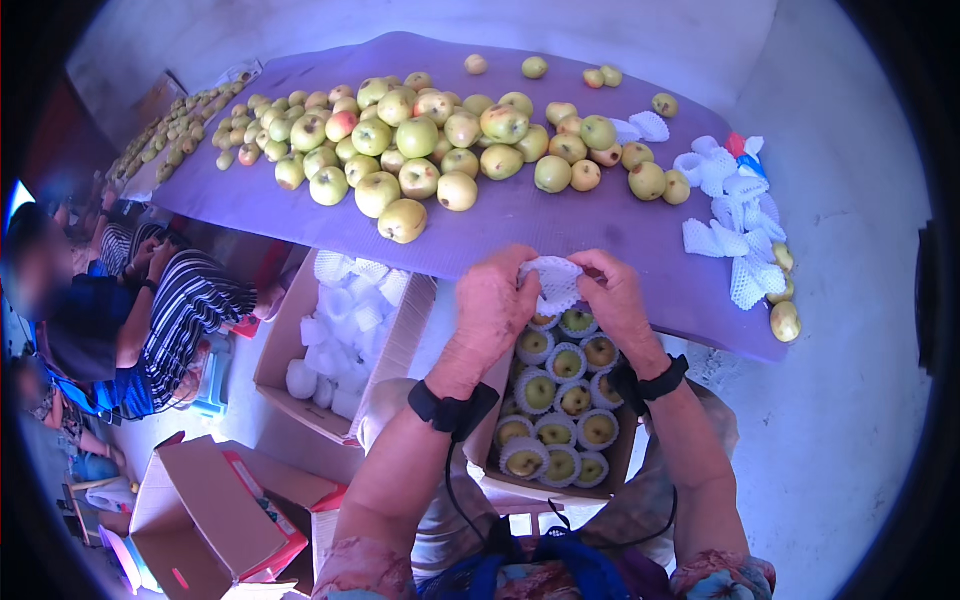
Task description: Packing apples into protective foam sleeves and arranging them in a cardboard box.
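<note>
My left hand point(499, 296) and my right hand point(613, 294) pinch opposite sides of a white foam net sleeve point(553, 283). The sleeve is stretched between them above the far end of a cardboard box point(480, 442). Whether anything sits inside the sleeve I cannot tell. Below my hands, the box holds rows of green-yellow apples point(566, 364), each in its own white foam net. Beyond my hands, a large pile of bare apples point(417, 137) lies on a purple-covered table point(480, 232). Several have brown spots or a red blush.
Loose foam nets point(739, 202) lie along the table's right edge, beside a few apples point(785, 321). Left of my knees stands a carton of white foam nets point(352, 337). Nearer is an open cardboard box point(217, 510). A person in striped clothing point(195, 307) sits at the left.
</note>
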### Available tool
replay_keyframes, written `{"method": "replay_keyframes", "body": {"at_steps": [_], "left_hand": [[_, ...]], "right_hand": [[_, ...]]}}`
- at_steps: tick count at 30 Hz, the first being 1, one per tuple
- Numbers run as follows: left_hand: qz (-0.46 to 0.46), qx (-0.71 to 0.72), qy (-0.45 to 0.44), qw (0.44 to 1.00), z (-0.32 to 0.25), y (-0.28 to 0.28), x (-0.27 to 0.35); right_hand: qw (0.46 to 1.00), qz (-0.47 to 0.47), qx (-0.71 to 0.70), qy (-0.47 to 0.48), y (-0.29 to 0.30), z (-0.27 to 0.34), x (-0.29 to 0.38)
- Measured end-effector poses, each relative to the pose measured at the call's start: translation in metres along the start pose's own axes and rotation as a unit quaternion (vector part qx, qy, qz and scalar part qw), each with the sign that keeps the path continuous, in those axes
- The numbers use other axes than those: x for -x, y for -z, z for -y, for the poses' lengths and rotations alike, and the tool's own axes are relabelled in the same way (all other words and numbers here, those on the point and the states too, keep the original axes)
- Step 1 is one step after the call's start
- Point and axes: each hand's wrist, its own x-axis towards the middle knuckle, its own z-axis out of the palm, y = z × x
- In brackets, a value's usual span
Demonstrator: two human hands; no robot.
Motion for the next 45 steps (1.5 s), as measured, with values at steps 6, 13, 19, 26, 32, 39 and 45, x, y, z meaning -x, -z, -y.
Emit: {"method": "replay_keyframes", "body": {"at_steps": [6, 13, 19, 26, 32, 39, 45], "left_hand": [[0.01, -0.131, -0.026, 0.991, -0.008, 0.012, 0.009], [0.037, -0.141, -0.039, 0.989, 0.0, 0.02, 0.017], [0.03, -0.171, 0.015, 0.985, 0.022, 0.054, 0.022], [0.095, -0.253, 0.087, 0.959, 0.045, 0.089, 0.033], [0.08, -0.254, 0.114, 0.957, 0.057, 0.104, 0.04], [0.037, -0.241, 0.09, 0.966, 0.058, 0.107, 0.04], [-0.042, -0.145, 0.121, 0.981, 0.061, 0.109, 0.033]], "right_hand": [[0.993, -0.052, 0.092, 0.048, -0.007, 0.023, 0.006], [0.995, 0.01, 0.079, 0.063, -0.025, 0.04, 0.004], [0.982, 0.105, 0.13, 0.087, -0.038, 0.061, -0.021], [0.963, 0.069, 0.183, 0.184, -0.105, 0.068, -0.076], [0.935, 0.058, 0.304, 0.172, -0.174, 0.071, -0.092], [0.945, 0.087, 0.294, 0.115, -0.183, 0.065, -0.11], [0.989, 0.138, -0.039, -0.036, -0.139, 0.062, -0.097]]}}
